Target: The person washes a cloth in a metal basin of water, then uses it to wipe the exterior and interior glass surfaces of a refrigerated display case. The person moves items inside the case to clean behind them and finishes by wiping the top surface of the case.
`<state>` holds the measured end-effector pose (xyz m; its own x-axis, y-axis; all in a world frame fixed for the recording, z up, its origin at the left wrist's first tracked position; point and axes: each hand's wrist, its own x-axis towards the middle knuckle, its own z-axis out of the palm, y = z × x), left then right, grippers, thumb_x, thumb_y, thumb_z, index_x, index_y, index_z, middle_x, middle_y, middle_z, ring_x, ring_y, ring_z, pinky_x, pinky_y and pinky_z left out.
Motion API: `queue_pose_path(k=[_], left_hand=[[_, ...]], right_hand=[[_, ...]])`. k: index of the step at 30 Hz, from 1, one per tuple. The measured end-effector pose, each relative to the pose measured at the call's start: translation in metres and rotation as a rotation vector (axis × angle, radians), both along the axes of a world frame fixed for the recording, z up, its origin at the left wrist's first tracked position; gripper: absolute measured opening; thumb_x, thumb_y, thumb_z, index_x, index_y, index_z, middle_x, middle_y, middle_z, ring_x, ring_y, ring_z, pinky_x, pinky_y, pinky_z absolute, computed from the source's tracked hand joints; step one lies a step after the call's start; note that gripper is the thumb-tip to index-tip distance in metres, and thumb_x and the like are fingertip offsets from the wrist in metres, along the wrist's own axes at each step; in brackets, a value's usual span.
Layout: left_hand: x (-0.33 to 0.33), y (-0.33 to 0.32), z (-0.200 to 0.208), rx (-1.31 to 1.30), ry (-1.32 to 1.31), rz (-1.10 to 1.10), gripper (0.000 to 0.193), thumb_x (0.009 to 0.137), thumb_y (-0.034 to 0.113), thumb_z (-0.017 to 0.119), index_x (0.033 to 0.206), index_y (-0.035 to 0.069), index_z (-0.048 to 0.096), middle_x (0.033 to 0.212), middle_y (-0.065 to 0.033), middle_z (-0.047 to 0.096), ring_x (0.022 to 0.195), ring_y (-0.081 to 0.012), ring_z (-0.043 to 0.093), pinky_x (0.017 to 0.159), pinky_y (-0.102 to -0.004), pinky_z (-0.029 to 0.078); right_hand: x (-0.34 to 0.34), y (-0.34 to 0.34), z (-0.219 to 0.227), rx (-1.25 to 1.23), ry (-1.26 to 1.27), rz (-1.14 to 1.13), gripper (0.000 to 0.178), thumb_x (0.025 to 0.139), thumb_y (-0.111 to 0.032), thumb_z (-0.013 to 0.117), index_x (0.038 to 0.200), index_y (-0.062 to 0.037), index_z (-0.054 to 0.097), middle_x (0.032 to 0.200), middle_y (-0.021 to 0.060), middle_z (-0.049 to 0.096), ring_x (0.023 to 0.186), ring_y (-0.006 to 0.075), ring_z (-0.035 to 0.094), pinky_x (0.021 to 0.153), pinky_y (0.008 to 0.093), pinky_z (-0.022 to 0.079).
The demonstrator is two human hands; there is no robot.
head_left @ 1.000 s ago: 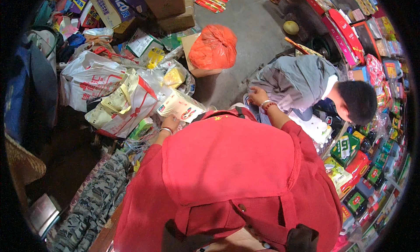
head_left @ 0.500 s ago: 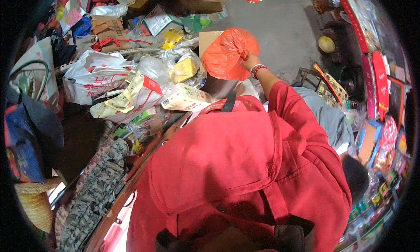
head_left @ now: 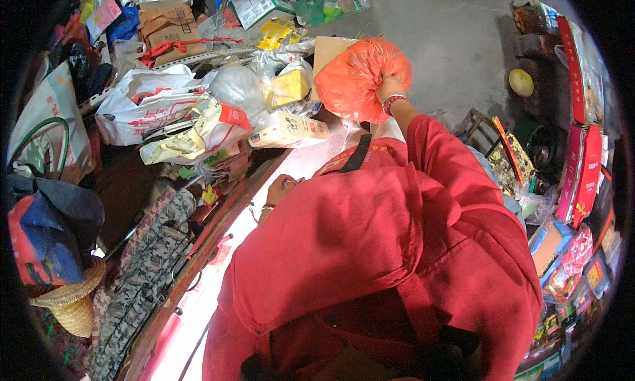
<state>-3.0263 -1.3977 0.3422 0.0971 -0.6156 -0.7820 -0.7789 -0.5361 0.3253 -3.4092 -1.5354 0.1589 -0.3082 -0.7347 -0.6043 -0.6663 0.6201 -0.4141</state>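
My right hand [head_left: 392, 88], with a bracelet at the wrist, grips the gathered neck of a full orange plastic bag [head_left: 354, 78]. The bag hangs in front of me, beside a piece of brown cardboard [head_left: 329, 50]; its contents do not show. Lower and to the left, my left hand [head_left: 281, 190] is partly visible past my red sleeve, above a bright white surface [head_left: 261, 206]. Its fingers look curled, and what they hold, if anything, is hidden. A cream-coloured printed carton [head_left: 289, 131] lies just beyond that hand.
White printed bags [head_left: 142, 113], clear plastic and a yellow packet [head_left: 291, 88] crowd the left. Camouflage cloth [head_left: 142, 275] and a straw hat [head_left: 74, 301] lie lower left. Red boxes [head_left: 582, 172] line the right, and a round yellow fruit [head_left: 521, 83] rests near the grey floor [head_left: 440, 60].
The orange bag, still in my right hand, has shifted slightly right in view and turned. My left hand has come further into sight. The whole view has swung a little.
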Motion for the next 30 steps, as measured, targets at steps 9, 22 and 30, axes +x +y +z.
queue_pose_path(k=[9,22,30], left_hand=[[0.011,-0.003,-0.033,0.024,0.027,0.005,0.022,0.083,0.023,0.065,0.091,0.003,0.064,0.082,-0.0125,0.067,0.074,-0.0204,0.063,0.068,-0.0337,0.049],[0.067,-0.017,-0.107,-0.14,0.085,-0.209,0.028,0.08,0.03,0.063,0.09,0.003,0.066,0.089,-0.0192,0.067,0.085,-0.0323,0.064,0.077,-0.0405,0.049],[0.096,-0.018,-0.135,-0.177,0.023,-0.223,0.031,0.08,0.033,0.062,0.091,0.004,0.066,0.092,-0.0211,0.067,0.088,-0.0344,0.064,0.079,-0.0425,0.049]], right_hand=[[-0.013,0.007,0.026,-0.068,0.022,0.086,0.05,0.071,-0.014,0.068,0.118,-0.0082,0.054,0.11,0.0242,0.057,0.103,0.0418,0.059,0.089,0.0456,0.049],[-0.03,0.032,0.014,-0.099,-0.006,-0.16,0.033,0.073,-0.005,0.057,0.105,-0.0037,0.064,0.098,0.0249,0.066,0.096,0.0404,0.063,0.081,0.0441,0.05],[-0.031,0.009,0.041,-0.125,0.107,-0.102,0.019,0.075,-0.011,0.06,0.088,0.0013,0.067,0.086,0.0285,0.065,0.086,0.0407,0.066,0.069,0.0457,0.052]])
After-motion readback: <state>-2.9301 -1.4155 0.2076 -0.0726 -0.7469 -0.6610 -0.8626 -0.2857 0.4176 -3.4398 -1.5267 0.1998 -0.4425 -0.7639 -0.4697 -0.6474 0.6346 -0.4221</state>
